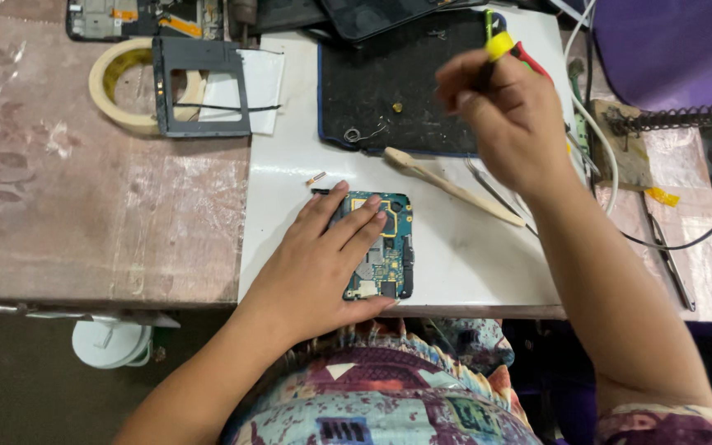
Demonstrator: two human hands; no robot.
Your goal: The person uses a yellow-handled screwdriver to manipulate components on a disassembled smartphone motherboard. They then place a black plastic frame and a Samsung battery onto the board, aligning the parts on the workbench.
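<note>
My left hand lies flat on a small blue-green circuit board on a white board, fingers spread over its left part. My right hand is raised over a black work mat, fingers closed around a thin tool with a yellow end. A tiny screw and a small metal ring rest on the mat.
A wooden pry stick and tweezers lie right of the circuit board. A roll of masking tape and a dark phone frame sit at the back left. Cables and a coiled stand crowd the right side.
</note>
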